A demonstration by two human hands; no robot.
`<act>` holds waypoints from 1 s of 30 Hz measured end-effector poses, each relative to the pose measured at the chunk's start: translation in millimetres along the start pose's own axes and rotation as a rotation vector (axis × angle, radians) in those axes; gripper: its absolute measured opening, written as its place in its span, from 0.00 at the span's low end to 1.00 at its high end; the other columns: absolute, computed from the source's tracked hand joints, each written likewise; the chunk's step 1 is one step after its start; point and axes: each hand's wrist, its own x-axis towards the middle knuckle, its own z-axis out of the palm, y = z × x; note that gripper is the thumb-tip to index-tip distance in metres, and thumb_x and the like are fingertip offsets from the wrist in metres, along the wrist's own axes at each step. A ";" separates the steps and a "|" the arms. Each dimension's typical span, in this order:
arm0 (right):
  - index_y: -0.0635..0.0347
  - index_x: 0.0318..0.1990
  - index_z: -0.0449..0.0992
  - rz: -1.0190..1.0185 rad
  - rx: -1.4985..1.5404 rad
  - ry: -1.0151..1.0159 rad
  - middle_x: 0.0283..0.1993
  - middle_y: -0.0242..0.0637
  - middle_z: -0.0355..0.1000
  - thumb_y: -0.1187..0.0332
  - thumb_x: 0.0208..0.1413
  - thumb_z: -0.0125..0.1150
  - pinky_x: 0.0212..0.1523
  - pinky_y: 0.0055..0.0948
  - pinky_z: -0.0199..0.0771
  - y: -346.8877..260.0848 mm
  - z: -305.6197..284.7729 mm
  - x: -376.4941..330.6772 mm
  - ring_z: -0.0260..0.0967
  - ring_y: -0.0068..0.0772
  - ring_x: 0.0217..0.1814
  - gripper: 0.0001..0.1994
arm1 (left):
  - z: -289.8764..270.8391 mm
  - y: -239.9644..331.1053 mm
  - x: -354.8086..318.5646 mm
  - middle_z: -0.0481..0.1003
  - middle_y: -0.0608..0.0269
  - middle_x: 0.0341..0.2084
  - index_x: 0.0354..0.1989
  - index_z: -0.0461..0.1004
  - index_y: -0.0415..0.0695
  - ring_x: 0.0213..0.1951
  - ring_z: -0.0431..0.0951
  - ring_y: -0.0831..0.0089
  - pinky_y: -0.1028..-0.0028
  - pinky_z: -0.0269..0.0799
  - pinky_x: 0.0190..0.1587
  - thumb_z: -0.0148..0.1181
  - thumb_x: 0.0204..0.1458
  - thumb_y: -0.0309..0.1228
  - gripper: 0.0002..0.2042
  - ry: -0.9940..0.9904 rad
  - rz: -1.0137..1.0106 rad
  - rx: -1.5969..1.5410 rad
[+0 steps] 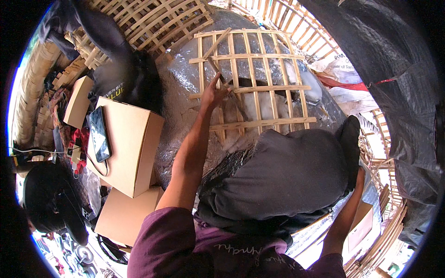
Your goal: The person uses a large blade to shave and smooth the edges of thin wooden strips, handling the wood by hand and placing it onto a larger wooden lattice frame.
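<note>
A lattice panel of pale bamboo slats (266, 88) lies in front of me on a grey plastic sheet. My left hand (215, 94) is over its left side, fingers closed around a long, thin dark tool (214, 66) that slants across the slats; its exact kind is unclear. One loose-looking slat (218, 42) lies diagonally at the panel's upper left corner. My right hand (360, 176) is down beside my dark-trousered knee (296, 171), its fingers hidden.
Cardboard boxes (125, 139) stand at the left, with a phone (99, 132) and cable on top. Another person in dark clothes (127, 78) sits at the upper left. A woven bamboo panel (153, 21) is behind. Dark sheeting (394, 69) hangs at the right, beside white sacks (336, 67).
</note>
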 end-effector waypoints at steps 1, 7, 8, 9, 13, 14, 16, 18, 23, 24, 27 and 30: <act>0.67 0.45 0.74 0.006 -0.017 0.022 0.41 0.47 0.74 0.62 0.57 0.48 0.46 0.35 0.67 16.8 -16.0 3.3 0.69 0.34 0.42 0.17 | 10.9 -1.5 4.2 0.75 0.48 0.42 0.67 0.54 0.49 0.34 0.77 0.70 0.73 0.72 0.35 0.72 0.42 0.40 0.43 -0.015 0.003 -0.024; 0.66 0.44 0.75 0.000 -0.036 0.059 0.39 0.45 0.74 0.61 0.57 0.49 0.44 0.33 0.68 36.4 -30.0 12.5 0.68 0.32 0.40 0.17 | 24.6 -18.4 16.6 0.77 0.46 0.38 0.65 0.58 0.51 0.36 0.80 0.63 0.67 0.73 0.38 0.71 0.40 0.47 0.42 0.046 0.147 0.008; 0.66 0.43 0.75 0.007 -0.032 0.046 0.39 0.44 0.74 0.61 0.57 0.49 0.43 0.33 0.68 30.0 -24.7 10.4 0.68 0.32 0.40 0.17 | 21.6 -20.7 15.5 0.77 0.45 0.39 0.65 0.58 0.52 0.37 0.80 0.60 0.65 0.73 0.38 0.71 0.40 0.48 0.42 0.040 0.140 -0.041; 0.66 0.43 0.75 0.018 -0.041 0.042 0.39 0.44 0.74 0.61 0.57 0.49 0.43 0.33 0.68 28.6 -26.8 5.5 0.68 0.32 0.40 0.17 | 25.0 -18.0 13.1 0.76 0.44 0.39 0.65 0.59 0.53 0.38 0.80 0.57 0.64 0.73 0.39 0.71 0.39 0.49 0.42 0.025 0.130 -0.101; 0.65 0.43 0.75 0.039 -0.051 0.035 0.38 0.44 0.74 0.61 0.57 0.49 0.43 0.33 0.68 19.0 -29.8 -2.6 0.68 0.32 0.39 0.17 | 22.9 -10.6 11.8 0.76 0.44 0.43 0.65 0.59 0.53 0.38 0.80 0.54 0.64 0.73 0.40 0.71 0.39 0.49 0.42 0.018 0.028 0.092; 0.65 0.43 0.75 0.043 -0.052 0.031 0.38 0.44 0.74 0.61 0.57 0.49 0.42 0.33 0.68 16.8 -29.4 -2.9 0.68 0.31 0.39 0.17 | 21.1 -9.9 12.1 0.75 0.43 0.44 0.65 0.58 0.53 0.39 0.79 0.54 0.64 0.73 0.41 0.71 0.39 0.49 0.43 0.000 0.029 0.060; 0.65 0.43 0.75 0.057 -0.054 0.024 0.37 0.43 0.74 0.61 0.57 0.49 0.42 0.33 0.68 15.8 -31.6 -0.7 0.68 0.31 0.38 0.17 | 20.0 -7.6 11.3 0.74 0.42 0.45 0.65 0.58 0.54 0.40 0.79 0.54 0.63 0.73 0.42 0.71 0.39 0.49 0.43 -0.018 0.027 0.027; 0.65 0.43 0.75 0.069 -0.049 0.013 0.37 0.43 0.74 0.61 0.57 0.49 0.42 0.33 0.68 16.4 -30.2 3.4 0.68 0.31 0.38 0.17 | 20.2 -4.3 10.1 0.76 0.48 0.44 0.66 0.54 0.44 0.42 0.78 0.65 0.70 0.74 0.41 0.69 0.46 0.39 0.40 0.018 0.163 0.137; 0.65 0.41 0.75 0.059 0.050 0.045 0.35 0.43 0.73 0.60 0.58 0.48 0.39 0.33 0.68 29.6 -29.0 5.0 0.66 0.30 0.35 0.17 | 22.1 3.1 8.2 0.75 0.49 0.46 0.66 0.52 0.41 0.43 0.77 0.68 0.72 0.74 0.41 0.69 0.47 0.34 0.40 0.003 0.138 0.169; 0.66 0.41 0.75 0.068 0.113 0.039 0.35 0.43 0.73 0.60 0.58 0.48 0.39 0.33 0.68 31.8 -34.3 4.6 0.66 0.30 0.34 0.17 | 23.6 3.1 9.1 0.75 0.47 0.46 0.67 0.50 0.41 0.43 0.77 0.68 0.72 0.73 0.42 0.70 0.46 0.34 0.41 0.009 0.152 0.239; 0.66 0.41 0.75 0.061 0.105 0.063 0.36 0.43 0.74 0.60 0.58 0.48 0.40 0.34 0.69 33.4 -32.1 11.4 0.68 0.32 0.36 0.17 | 24.8 -1.1 10.0 0.73 0.42 0.46 0.68 0.46 0.41 0.43 0.76 0.66 0.71 0.74 0.41 0.70 0.46 0.34 0.44 0.006 0.057 0.049; 0.67 0.43 0.75 0.068 0.111 0.016 0.37 0.44 0.74 0.61 0.57 0.48 0.41 0.35 0.69 25.8 -18.3 16.5 0.68 0.33 0.36 0.17 | 8.0 -10.9 10.6 0.73 0.40 0.46 0.68 0.46 0.44 0.41 0.78 0.56 0.63 0.72 0.43 0.75 0.34 0.48 0.54 0.073 0.050 -0.129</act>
